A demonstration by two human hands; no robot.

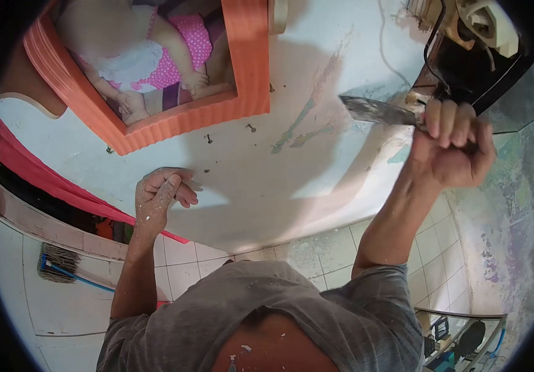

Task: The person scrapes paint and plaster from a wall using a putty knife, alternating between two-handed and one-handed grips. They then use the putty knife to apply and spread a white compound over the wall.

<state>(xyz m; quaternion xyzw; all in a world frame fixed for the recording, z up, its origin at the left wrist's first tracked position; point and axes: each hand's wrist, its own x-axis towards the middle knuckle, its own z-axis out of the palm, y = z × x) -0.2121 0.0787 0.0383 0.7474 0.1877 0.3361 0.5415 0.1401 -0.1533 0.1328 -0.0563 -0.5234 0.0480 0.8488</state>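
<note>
My right hand (456, 139) is wrapped round the handle of a putty knife (375, 111), raised at the right. The flat, stained metal blade points left, over a pale wall (248, 161) with patches of scraped paint. My left hand (165, 189), specked with white dust, is close to the wall below the picture frame. Its fingers are loosely bent and apart, with nothing in them. Above it hangs a wide orange frame (251, 62) around a picture of a person in pink dotted clothes. Several screws or hooks (209, 139) stick out of the wall beneath the frame.
A black appliance (490, 74) with hanging cables is at the upper right. Red cloth (50, 173) runs along the left, above a brush (59, 263) with a blue handle. Pale floor tiles (335, 248) lie below; a glass-topped case (462, 338) stands at the lower right.
</note>
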